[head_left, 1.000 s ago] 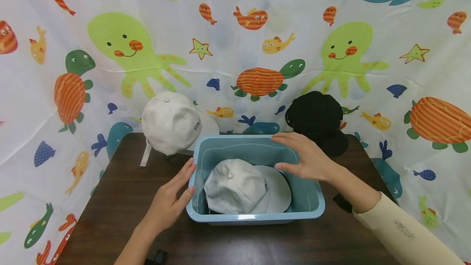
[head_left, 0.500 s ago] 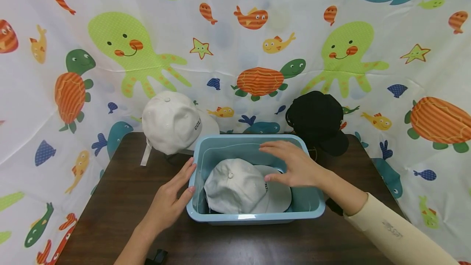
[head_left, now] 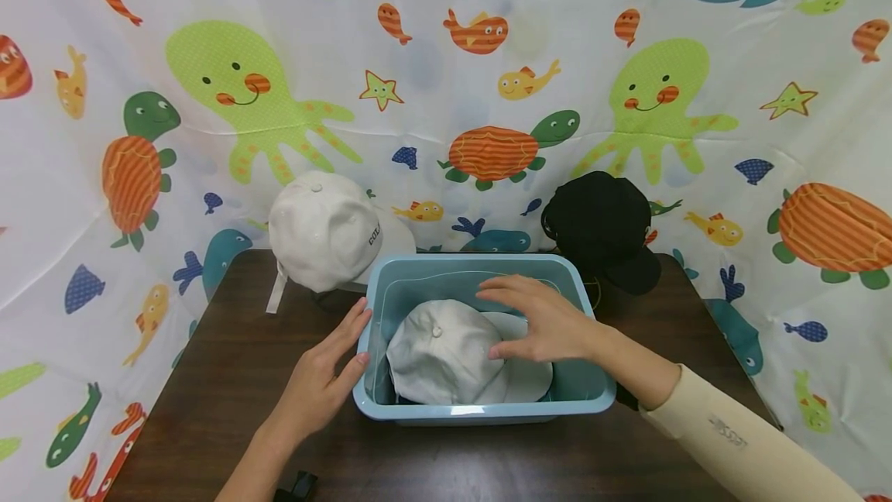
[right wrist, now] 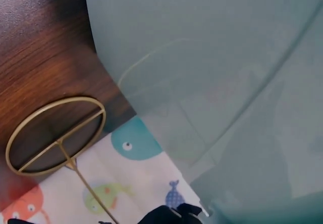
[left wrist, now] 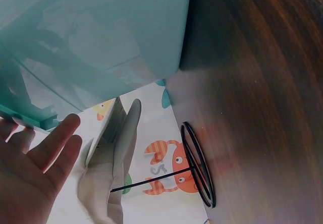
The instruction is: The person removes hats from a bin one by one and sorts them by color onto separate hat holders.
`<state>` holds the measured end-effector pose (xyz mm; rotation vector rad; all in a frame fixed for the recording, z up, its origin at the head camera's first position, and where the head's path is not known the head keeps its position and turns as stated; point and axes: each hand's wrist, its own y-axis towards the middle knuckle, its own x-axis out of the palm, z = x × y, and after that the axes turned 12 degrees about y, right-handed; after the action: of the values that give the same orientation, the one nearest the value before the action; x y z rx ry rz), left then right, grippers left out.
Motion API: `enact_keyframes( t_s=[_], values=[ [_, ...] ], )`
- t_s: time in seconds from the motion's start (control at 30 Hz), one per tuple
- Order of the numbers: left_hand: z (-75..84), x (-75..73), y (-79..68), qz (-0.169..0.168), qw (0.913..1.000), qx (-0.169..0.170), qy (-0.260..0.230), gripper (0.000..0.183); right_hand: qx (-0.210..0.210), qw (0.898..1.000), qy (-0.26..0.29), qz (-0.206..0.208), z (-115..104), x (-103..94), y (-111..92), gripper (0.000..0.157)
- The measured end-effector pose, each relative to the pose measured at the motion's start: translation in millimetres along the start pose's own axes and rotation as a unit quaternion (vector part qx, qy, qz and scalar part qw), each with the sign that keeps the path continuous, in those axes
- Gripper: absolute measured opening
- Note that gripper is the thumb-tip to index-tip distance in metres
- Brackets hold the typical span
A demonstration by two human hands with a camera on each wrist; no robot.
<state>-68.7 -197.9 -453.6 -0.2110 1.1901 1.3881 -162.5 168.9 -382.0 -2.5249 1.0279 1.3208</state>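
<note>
A pale blue plastic tub stands on the table with a light grey baseball cap lying inside, its brim to the right. At the tub's left rim is my left hand, fingers straight and fingertips against the edge. In the left wrist view, fingers show by the tub's rim. Above the cap's brim hovers my right hand, thumb and fingers spread apart and nothing held. It covers part of the brim and the lettering. The right wrist view does not show the right hand, only the tub's outer wall.
Behind the tub at left, a white cap hangs on a black wire stand. A black cap is at back right, near a gold ring-based stand. A sea-animal curtain backs the dark wooden table.
My right hand has moved left and slightly down, from the tub's back right rim to over the cap's brim. The left hand and the tub have stayed in place.
</note>
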Motion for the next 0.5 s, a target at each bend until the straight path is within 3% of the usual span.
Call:
enact_keyframes(
  t_s=[0.5],
  values=[
    [-0.6, 0.9, 0.0, 0.003, 1.0, 0.003, -0.001, 0.062, 0.011, 1.0, 0.002, -0.028, 0, 13.1, 6, 0.077]
  ],
)
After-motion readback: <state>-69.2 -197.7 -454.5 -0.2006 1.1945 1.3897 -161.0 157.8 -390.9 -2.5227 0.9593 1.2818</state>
